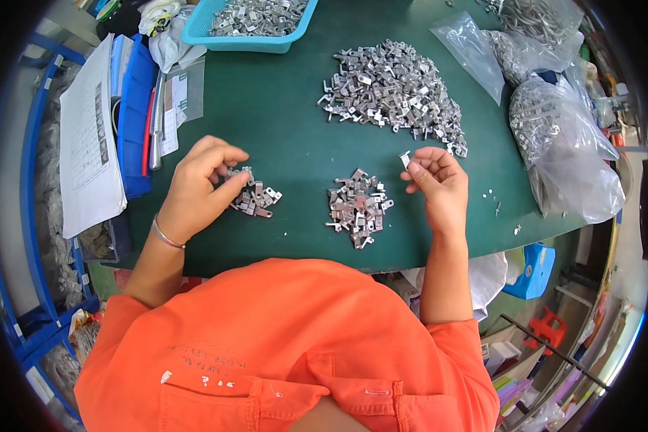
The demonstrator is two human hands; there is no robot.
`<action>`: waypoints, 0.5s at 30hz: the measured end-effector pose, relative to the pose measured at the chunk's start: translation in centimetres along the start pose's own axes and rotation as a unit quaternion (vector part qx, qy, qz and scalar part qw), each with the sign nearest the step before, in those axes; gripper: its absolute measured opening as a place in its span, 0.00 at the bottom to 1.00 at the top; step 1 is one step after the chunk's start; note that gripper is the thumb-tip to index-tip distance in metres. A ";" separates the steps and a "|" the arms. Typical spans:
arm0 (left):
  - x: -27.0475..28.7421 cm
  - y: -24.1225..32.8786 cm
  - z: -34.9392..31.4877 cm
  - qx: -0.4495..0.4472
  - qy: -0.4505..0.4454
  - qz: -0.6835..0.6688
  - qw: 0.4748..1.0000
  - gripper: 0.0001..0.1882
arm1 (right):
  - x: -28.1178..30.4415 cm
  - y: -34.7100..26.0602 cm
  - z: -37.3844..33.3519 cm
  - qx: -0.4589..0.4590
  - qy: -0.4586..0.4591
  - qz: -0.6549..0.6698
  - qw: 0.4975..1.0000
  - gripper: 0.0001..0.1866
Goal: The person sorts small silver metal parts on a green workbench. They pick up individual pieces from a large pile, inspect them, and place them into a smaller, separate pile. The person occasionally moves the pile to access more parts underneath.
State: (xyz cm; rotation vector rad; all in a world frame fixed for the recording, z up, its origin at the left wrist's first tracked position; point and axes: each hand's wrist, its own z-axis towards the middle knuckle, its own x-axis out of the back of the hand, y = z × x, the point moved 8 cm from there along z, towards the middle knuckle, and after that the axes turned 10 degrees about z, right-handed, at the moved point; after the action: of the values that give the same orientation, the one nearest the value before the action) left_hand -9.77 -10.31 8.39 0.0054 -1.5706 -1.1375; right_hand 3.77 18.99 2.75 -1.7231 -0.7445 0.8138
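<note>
My right hand (441,183) pinches a small silvery metal bracket (405,160) between thumb and fingertips, raised a little above the table. At the left, my left hand (203,180) is over a small pile of similar metal brackets (261,199), thumb and index finger apart; its other fingers are partly hidden. Between the hands lies another small pile of brackets (358,209), nearer to my right hand. A much larger heap of loose brackets (396,90) spreads beyond my right hand.
The green tabletop (281,93) carries a turquoise basket (252,43) of metal parts at the back. Clear plastic bags (554,151) of parts stand at the right. On the left are a blue file holder (135,122) and papers (90,144). A blue rack (29,180) stands beyond.
</note>
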 end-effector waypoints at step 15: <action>-9.9 8.8 2.4 -0.201 -0.015 -0.140 0.970 0.05 | -4.0 -4.9 -2.0 0.328 -0.035 -0.323 0.887 0.06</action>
State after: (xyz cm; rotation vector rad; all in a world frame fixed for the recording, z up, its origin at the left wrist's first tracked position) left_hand -3.21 1.33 6.90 -0.0616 -1.3675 -1.6705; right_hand 2.65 15.97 8.54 -0.7612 -0.8906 0.5585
